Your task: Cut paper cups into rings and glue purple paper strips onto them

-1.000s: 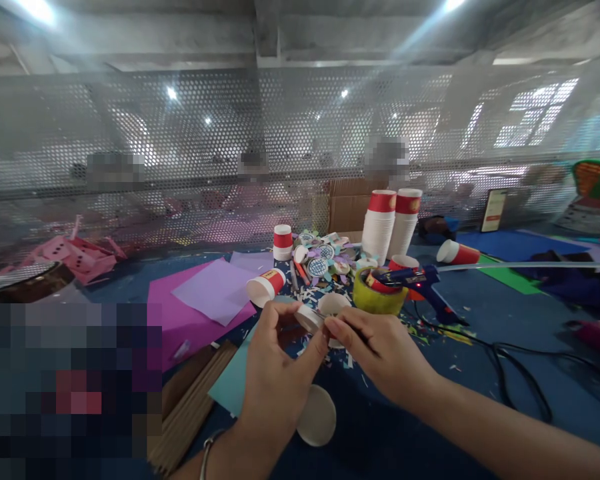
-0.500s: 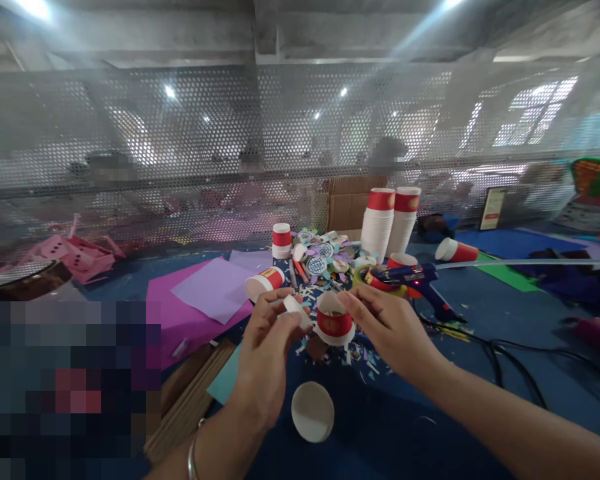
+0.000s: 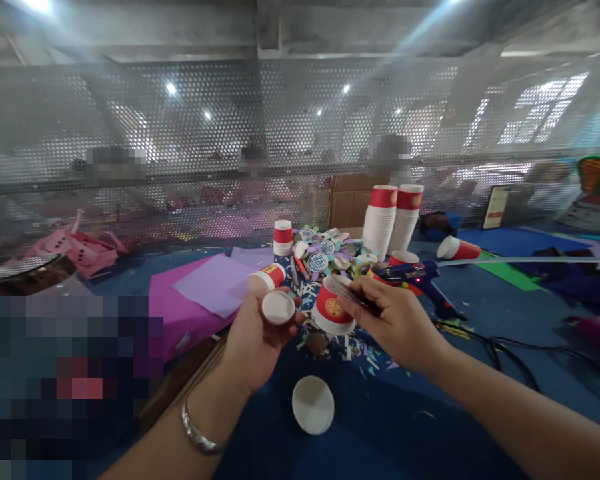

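A white, shallow round piece like a cut-off paper cup base (image 3: 279, 307) rests on the fingers of my left hand (image 3: 255, 333), its round face turned toward me. The left hand is palm up and loosely curled under it. My right hand (image 3: 393, 320) is closed around what looks like a pair of scissors (image 3: 353, 293); its metal part points left over a red and white paper cup (image 3: 333, 308). The fingers hide most of this tool, and I cannot tell whether they touch the cup. Below both hands, a white cup piece (image 3: 313, 405) lies on the blue table.
Two tall cup stacks (image 3: 380, 223) stand at the back. A glue gun (image 3: 415, 273) lies right of my right hand, with a black cable (image 3: 500, 350). Paper scraps (image 3: 365, 353), decorated round pieces (image 3: 323, 253) and purple sheets (image 3: 215, 283) cover the middle and left.
My left hand has turned palm up, so the white base now faces me. My right hand, earlier at the cup's rim, now shows a metal tool over it. The cup has turned, showing its gold emblem.
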Demonstrator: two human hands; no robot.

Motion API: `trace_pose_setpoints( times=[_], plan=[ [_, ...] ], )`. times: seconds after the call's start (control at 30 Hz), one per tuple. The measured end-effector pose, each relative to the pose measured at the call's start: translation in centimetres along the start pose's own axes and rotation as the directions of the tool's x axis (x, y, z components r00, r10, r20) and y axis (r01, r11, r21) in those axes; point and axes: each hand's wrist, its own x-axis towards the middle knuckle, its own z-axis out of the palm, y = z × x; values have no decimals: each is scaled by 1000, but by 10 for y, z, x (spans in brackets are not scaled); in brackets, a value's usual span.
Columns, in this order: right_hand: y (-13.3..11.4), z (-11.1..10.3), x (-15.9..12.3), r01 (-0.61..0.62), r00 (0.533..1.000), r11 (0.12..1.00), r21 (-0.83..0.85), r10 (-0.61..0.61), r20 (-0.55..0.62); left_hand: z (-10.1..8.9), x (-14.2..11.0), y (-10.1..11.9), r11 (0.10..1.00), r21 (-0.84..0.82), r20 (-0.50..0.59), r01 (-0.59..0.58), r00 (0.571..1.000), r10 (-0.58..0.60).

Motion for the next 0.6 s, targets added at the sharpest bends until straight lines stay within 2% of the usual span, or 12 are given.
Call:
trace_pose_setpoints(
  times=[0.17, 0.37, 0.5, 0.6],
  plan=[
    [-5, -1, -2, 16, 999, 998, 57, -13, -48, 3, -1, -4, 995, 71, 78, 64, 995, -69],
    [-7, -12, 5, 17, 978, 1000, 25, -11, -208, 3, -3, -8, 990, 144, 38, 7, 999, -13],
    [-11, -38, 30, 54, 933, 989, -139, -100, -345, 0, -2, -13, 974, 218, 44, -65, 997, 57],
    [-10, -68, 64, 62, 846, 928, -368, -245, -474, 0, -1, -17, 960, 261, 63, -100, 994, 86]
  ],
)
